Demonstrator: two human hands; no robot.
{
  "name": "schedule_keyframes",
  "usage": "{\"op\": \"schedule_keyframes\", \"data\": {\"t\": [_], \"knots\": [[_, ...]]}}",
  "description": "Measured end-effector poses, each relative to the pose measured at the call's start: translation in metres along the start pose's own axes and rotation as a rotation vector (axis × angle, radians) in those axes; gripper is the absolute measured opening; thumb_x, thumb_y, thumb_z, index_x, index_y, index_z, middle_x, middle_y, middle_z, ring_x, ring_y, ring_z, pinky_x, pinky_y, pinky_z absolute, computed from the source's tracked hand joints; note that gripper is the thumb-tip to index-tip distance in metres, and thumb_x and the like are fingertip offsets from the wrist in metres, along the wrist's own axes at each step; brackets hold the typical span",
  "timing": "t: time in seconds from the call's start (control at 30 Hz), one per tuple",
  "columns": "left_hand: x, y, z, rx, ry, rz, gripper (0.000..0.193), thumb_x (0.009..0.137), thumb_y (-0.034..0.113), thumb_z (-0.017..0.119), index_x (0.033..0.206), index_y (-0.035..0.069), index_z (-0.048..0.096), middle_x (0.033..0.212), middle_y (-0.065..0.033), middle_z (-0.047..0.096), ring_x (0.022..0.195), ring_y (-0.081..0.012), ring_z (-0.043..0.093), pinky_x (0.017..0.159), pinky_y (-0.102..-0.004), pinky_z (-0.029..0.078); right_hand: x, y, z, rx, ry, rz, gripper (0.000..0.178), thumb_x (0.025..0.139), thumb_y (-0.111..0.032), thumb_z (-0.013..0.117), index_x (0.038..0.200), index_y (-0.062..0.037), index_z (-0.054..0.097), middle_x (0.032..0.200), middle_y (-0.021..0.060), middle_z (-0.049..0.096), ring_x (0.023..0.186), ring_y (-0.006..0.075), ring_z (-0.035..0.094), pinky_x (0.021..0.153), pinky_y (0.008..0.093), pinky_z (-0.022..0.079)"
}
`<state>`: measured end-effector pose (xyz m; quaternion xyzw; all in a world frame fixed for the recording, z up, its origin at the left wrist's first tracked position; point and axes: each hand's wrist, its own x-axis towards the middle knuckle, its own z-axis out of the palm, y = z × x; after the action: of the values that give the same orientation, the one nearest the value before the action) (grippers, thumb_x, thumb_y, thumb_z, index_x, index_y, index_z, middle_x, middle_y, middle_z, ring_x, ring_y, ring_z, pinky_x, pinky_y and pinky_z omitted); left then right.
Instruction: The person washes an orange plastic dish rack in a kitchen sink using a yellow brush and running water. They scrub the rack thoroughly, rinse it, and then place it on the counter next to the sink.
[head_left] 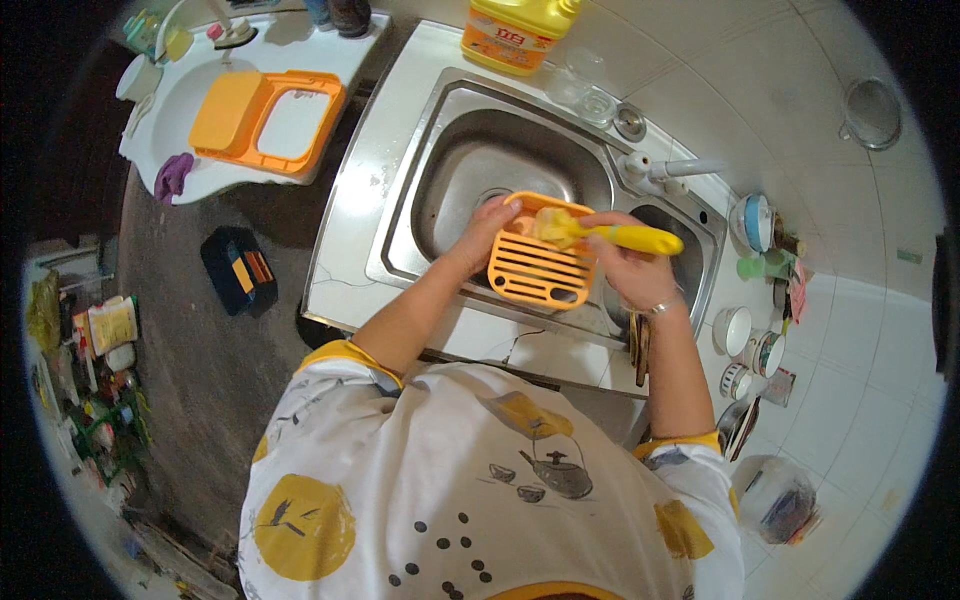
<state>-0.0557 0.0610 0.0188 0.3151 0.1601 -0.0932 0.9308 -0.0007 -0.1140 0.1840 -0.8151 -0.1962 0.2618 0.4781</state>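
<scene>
My left hand (484, 234) grips the left rim of an orange slotted plastic basket (540, 272), tilted above the front of the steel sink (470, 150). In my right hand (636, 272) is a yellow-handled brush (648, 240), its fingers closed round the handle. The brush's pale yellow head rests against the inside of the basket, near the upper slots; whether it has bristles or a sponge is hard to make out. Part of the right side of the basket is hidden by my right hand.
An orange plastic frame (318, 140) and an orange box-like part (230, 112) lie on a white washbasin (366, 48) at left. A faucet (690, 168) stands behind the second bowl. A yellow jug (515, 40) and glass jars (590, 100) line the back; bowls (732, 330) sit at right.
</scene>
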Motion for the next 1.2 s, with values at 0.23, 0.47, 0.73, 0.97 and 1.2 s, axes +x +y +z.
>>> {"op": "schedule_keyframes", "data": {"t": [0.23,0.47,0.73,0.97,1.2], "knots": [[-0.007,0.011,-0.006,-0.081,0.116,0.108,0.034,0.094,0.026,0.047,0.117,0.000,0.049,0.105,-0.0114,0.058,0.092,-0.0190,0.060,0.081,-0.0319,0.051,-0.025,-0.004,-0.033,0.123,0.234,-0.218,0.022,0.089,-0.008,0.049,0.106,0.0035,0.054,0.097,0.0113,0.056,0.083,0.0189,0.059,0.078,0.0315,0.050],[-0.008,0.006,-0.009,-0.014,0.062,0.142,0.037,0.092,0.025,0.051,0.119,-0.001,0.048,0.106,-0.0129,0.059,0.093,-0.0196,0.061,0.080,-0.0310,0.052,-0.020,-0.005,-0.006,0.196,0.351,-0.317,0.016,0.085,-0.003,0.053,0.100,-0.0014,0.047,0.095,0.0138,0.057,0.079,0.0185,0.059,0.075,0.0310,0.052],[-0.011,-0.009,0.002,0.070,-0.074,0.107,0.045,0.087,0.024,0.060,0.122,-0.001,0.049,0.110,-0.0103,0.057,0.098,-0.0158,0.056,0.085,-0.0281,0.047,0.001,-0.012,0.027,-0.540,-0.048,-0.310,0.022,0.079,-0.015,0.063,0.097,-0.0051,0.053,0.091,0.0156,0.060,0.081,0.0327,0.060,0.072,0.0376,0.050],[-0.019,0.002,0.015,0.032,-0.035,-0.014,0.036,0.088,0.023,0.057,0.118,0.002,0.054,0.102,-0.0061,0.060,0.089,-0.0119,0.058,0.078,-0.0259,0.049,0.007,0.004,0.040,-0.474,0.031,-0.523,0.019,0.081,-0.013,0.064,0.095,-0.0040,0.055,0.091,0.0147,0.061,0.083,0.0328,0.061,0.072,0.0359,0.050],[-0.003,-0.010,0.014,-0.076,0.019,0.159,0.029,0.089,0.019,0.052,0.113,0.002,0.053,0.102,-0.0077,0.059,0.089,-0.0149,0.060,0.079,-0.0281,0.050,0.031,0.008,0.037,-0.183,0.241,-0.056,0.017,0.084,-0.014,0.062,0.089,-0.0011,0.052,0.076,0.0146,0.061,0.066,0.0257,0.065,0.058,0.0338,0.050]]}}
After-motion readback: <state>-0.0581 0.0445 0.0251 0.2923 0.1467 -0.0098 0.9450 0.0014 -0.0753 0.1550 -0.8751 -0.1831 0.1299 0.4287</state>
